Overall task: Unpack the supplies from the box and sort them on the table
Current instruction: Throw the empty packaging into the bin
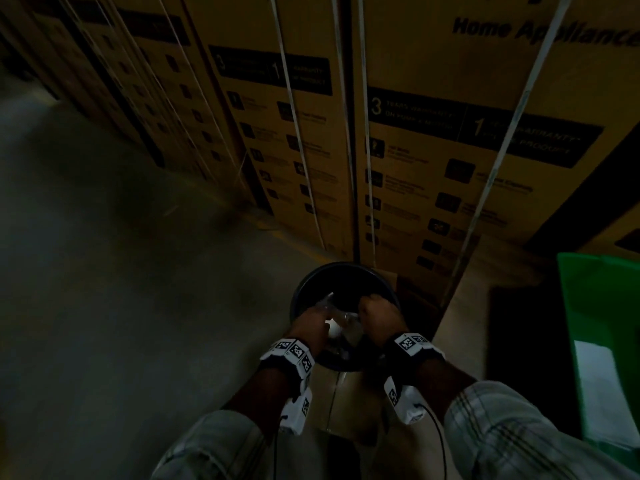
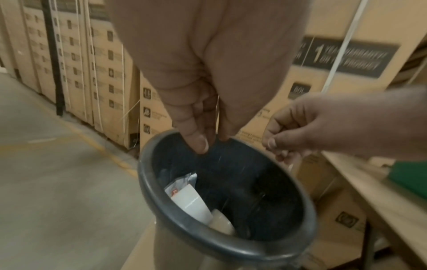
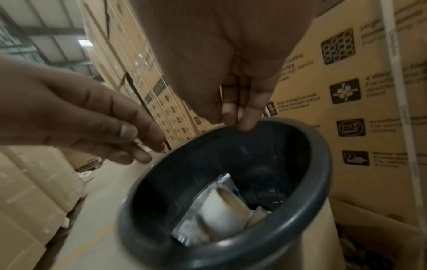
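Observation:
Over a dark round bin (image 1: 346, 268) both my hands hold a thin clear plastic wrap (image 1: 335, 311) stretched between them. My left hand (image 1: 311, 320) pinches one edge with thumb and fingers curled, its fingertips just above the bin's rim (image 2: 148, 182). My right hand (image 1: 377, 310) pinches the other edge, also above the rim (image 3: 318, 182). Inside the bin lie a white packet (image 2: 191, 201) and a white paper cup (image 3: 226, 206) among clear wrappers. The wrap shows only as faint streaks in the wrist views.
Tall strapped cardboard appliance boxes (image 1: 433, 150) form a wall right behind the bin. Bare concrete floor (image 1: 121, 271) stretches to the left. A table edge (image 2: 374, 191) with a green item (image 1: 602, 323) is to the right. A taped cardboard box (image 1: 332, 403) sits below my wrists.

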